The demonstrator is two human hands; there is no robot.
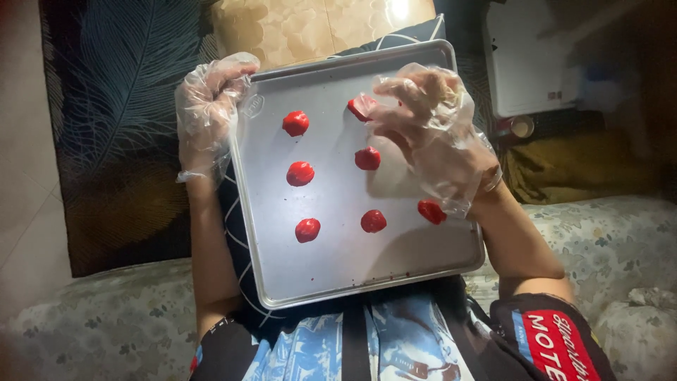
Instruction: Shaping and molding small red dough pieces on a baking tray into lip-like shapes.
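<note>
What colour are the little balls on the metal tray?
Bright red: the small round dough balls on the silver metal baking tray show clearly in the head view.
</note>
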